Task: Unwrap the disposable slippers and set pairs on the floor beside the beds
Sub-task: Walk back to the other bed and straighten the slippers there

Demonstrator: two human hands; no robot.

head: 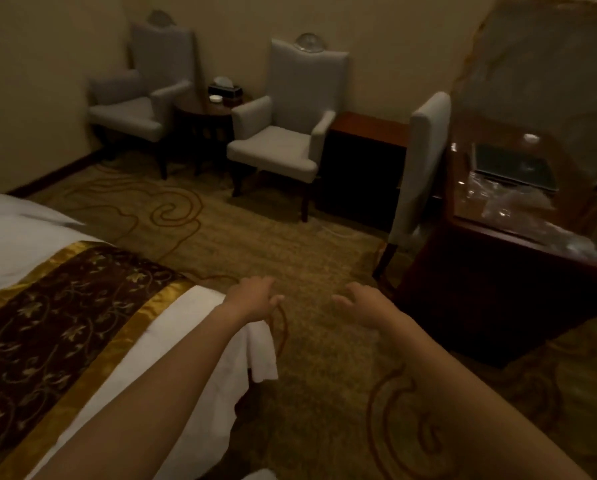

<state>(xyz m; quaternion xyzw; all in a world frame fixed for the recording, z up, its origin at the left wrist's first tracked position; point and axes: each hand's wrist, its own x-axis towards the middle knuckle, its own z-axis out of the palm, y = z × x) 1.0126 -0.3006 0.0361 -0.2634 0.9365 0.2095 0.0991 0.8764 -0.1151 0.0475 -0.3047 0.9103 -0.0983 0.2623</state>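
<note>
Left hand (254, 296) and right hand (363, 302) both loose and empty, tissue box (225, 90) holding tissues

Both bare forearms reached forward and down side by side, the left hand (254, 297) palm down with loosely curled fingers over the corner of the bed (193, 323), the right hand (363, 303) apart from it, empty, fingers spread.

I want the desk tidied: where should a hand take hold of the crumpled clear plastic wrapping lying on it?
Pinch a raised fold of the crumpled clear plastic wrapping from above, reaching in from the dark wooden desk's front edge. It lies loose and bunched on the glossy top, so any upstanding crease offers a grip; the right hand is nearer.
</note>
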